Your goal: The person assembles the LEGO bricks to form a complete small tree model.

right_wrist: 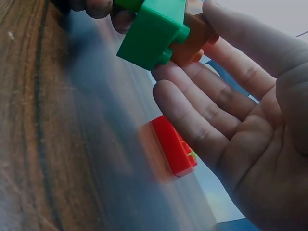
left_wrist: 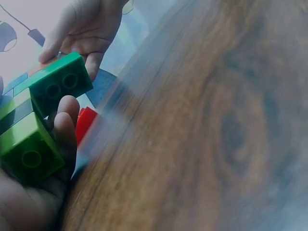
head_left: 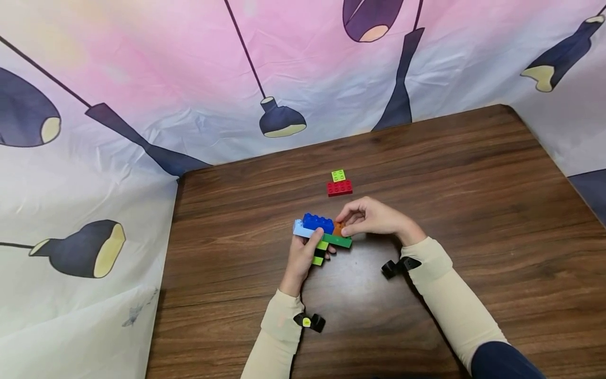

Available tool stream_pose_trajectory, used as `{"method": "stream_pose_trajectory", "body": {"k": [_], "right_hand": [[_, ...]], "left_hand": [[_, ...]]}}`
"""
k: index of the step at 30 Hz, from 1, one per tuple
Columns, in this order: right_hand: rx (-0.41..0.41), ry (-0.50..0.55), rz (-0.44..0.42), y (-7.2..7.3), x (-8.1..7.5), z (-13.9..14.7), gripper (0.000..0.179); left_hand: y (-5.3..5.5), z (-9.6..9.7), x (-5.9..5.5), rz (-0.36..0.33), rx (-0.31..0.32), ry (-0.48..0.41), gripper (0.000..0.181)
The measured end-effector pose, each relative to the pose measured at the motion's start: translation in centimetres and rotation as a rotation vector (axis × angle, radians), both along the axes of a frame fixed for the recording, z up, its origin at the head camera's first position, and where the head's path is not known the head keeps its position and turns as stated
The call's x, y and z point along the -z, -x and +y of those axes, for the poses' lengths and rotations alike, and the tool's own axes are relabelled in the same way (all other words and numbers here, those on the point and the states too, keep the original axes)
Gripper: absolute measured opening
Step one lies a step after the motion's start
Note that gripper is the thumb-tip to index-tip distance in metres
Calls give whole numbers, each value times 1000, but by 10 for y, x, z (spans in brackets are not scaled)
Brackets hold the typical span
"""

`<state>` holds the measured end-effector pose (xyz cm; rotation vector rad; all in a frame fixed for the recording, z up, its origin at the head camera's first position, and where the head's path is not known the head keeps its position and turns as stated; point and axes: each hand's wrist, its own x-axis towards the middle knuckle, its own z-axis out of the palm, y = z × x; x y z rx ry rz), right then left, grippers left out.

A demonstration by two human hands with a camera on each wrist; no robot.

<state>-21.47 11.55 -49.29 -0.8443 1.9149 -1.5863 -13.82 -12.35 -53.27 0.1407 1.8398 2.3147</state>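
Note:
My left hand (head_left: 297, 263) grips a toy-brick build from below, its thumb lying over the front. Across the top of the build run a light blue brick (head_left: 302, 230) and a green brick (head_left: 338, 241), with a dark blue brick (head_left: 317, 222) above. Under them hangs a stem of lime and black bricks (left_wrist: 31, 144), partly covered by the left fingers. My right hand (head_left: 376, 217) pinches an orange brick (right_wrist: 192, 41) between thumb and fingers. That brick sits on the green one, beside the dark blue brick; whether it is fully pressed down I cannot tell.
Farther back on the brown wooden table (head_left: 236, 210) lie a red brick (head_left: 340, 189) and a small lime brick (head_left: 338, 175), close together. A patterned cloth (head_left: 189, 63) with printed lamps hangs behind the table and along its left side.

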Motion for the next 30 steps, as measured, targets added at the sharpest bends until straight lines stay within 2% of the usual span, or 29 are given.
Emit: {"method": "stream_pose_trajectory", "body": {"k": [3, 6, 8, 12, 15, 19, 22, 28, 30], "right_hand": [[1, -18, 27, 2, 1, 0, 24], [38, -51, 107, 6, 1, 0, 23], [99, -85, 178, 9, 2, 0, 24], [283, -204, 330, 15, 2, -1, 27], [377, -314, 397, 22, 3, 0, 33], [400, -431, 433, 29, 7, 0, 42], [392, -473, 448, 32, 10, -2, 43], [410, -464, 475, 30, 15, -5, 23], [398, -447, 483, 28, 17, -6, 23]], "left_hand": [[0, 2, 2, 12, -15, -17, 17], [-1, 2, 3, 21, -31, -29, 16], [-2, 3, 4, 23, -36, -30, 15], [-3, 3, 6, 12, -35, -17, 15], [-3, 3, 7, 7, -34, -7, 16], [-2, 1, 7, 23, -37, -8, 17], [0, 1, 6, 34, -40, -17, 18], [1, 0, 6, 22, -33, 0, 17], [1, 0, 6, 15, -33, 4, 17]]}}
